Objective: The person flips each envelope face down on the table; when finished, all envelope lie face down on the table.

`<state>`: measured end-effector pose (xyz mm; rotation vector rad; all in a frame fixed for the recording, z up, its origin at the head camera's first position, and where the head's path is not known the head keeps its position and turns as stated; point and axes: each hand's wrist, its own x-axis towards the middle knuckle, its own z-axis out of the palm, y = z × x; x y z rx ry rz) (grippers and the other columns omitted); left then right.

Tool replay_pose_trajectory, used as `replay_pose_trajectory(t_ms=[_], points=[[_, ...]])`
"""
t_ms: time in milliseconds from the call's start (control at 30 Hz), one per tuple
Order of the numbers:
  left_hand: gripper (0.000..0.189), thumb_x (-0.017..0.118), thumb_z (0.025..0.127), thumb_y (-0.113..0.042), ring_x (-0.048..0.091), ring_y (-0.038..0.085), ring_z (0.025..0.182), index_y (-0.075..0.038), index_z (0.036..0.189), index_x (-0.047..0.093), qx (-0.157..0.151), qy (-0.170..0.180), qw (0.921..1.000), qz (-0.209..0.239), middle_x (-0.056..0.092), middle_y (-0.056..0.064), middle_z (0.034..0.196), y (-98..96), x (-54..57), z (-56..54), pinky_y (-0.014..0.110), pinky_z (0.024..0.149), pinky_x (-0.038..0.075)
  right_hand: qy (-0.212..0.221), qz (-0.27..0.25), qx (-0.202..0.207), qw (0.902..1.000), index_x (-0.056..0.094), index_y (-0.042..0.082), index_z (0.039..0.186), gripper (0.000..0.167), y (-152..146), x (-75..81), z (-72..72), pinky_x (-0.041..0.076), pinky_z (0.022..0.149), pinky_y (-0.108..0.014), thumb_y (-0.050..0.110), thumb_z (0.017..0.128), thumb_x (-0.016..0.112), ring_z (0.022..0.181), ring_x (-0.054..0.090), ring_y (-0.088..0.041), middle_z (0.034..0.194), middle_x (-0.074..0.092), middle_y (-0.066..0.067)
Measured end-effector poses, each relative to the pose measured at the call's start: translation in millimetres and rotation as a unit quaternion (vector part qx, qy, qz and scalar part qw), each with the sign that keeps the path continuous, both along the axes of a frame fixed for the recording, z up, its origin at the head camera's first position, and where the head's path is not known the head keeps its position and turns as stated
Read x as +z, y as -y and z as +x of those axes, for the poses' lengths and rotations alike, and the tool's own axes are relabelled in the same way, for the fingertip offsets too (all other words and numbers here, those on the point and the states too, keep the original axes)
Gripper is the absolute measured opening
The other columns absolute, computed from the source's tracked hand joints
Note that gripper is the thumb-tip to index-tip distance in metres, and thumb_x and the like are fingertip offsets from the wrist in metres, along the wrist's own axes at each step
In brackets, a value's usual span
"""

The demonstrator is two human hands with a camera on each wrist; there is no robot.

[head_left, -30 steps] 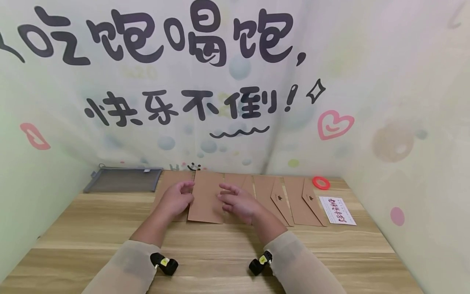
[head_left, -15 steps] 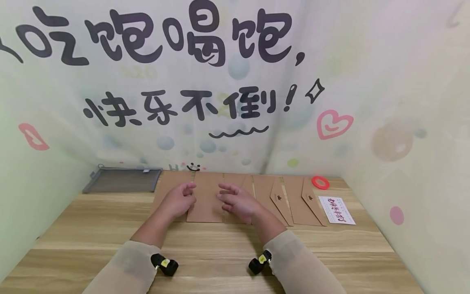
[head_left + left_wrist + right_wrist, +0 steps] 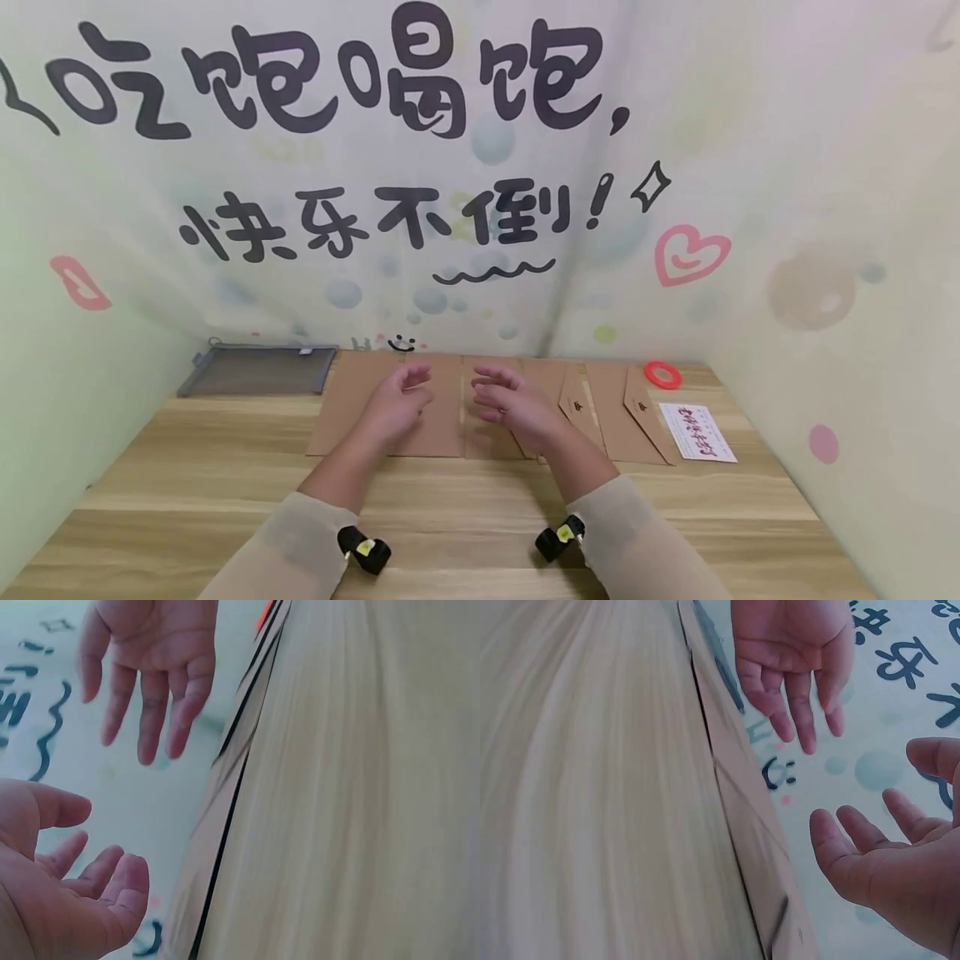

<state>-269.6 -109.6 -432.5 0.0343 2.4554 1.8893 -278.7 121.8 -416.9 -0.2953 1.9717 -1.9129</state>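
Note:
Several brown kraft-paper envelopes lie side by side in a row across the back of the table. My left hand (image 3: 397, 406) hovers over the second envelope (image 3: 447, 408) from the left, its fingers relaxed and holding nothing. The leftmost envelope (image 3: 341, 404) lies beside that forearm. My right hand (image 3: 519, 410) is poised above the middle of the row, around the third envelope (image 3: 482, 437), also with nothing in it. Palms face each other with a gap between them. Both wrist views show the hands apart from the paper. Pointed flaps with a small dark print show on the rightmost envelope (image 3: 611, 412) and its neighbour.
A grey mesh zip pouch (image 3: 258, 371) lies at the back left. To the right of the row are a red ring (image 3: 663, 375) and a white card (image 3: 697, 432) with red writing. A printed curtain (image 3: 337, 308) hangs right behind the table (image 3: 465, 517).
The second envelope, slightly raised at its near edge a second ago, now lies flat. Both hands have shifted to the right, uncovering more of the leftmost envelope.

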Motion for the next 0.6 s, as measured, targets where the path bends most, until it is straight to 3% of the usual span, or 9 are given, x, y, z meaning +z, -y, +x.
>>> replay_pose_trajectory(t_ms=[300, 600], points=[[0.051, 0.062, 0.100, -0.012, 0.054, 0.040, 0.147, -0.005, 0.150, 0.055, -0.017, -0.012, 0.9994, 0.026, 0.059, 0.018, 0.156, -46.4, -1.7, -2.8, 0.054, 0.121, 0.047, -0.007, 0.012, -0.020, 0.9997, 0.039, 0.006, 0.161, 0.053, -53, -3.1, 0.9, 0.045, 0.123, -0.053, 0.018, 0.111, 0.052, 0.146, 0.052, -0.039, 0.168, 0.036, -0.027], [0.048, 0.062, 0.100, -0.012, 0.056, 0.038, 0.144, -0.008, 0.148, 0.057, -0.029, -0.006, 0.9984, 0.049, 0.059, 0.016, 0.155, -77.3, -1.6, -2.5, 0.054, 0.118, 0.049, -0.008, 0.028, -0.047, 0.9985, 0.039, 0.006, 0.161, 0.051, -87, -10.0, -2.2, 0.047, 0.122, -0.052, 0.017, 0.112, 0.050, 0.151, 0.046, -0.045, 0.169, 0.037, -0.027]])
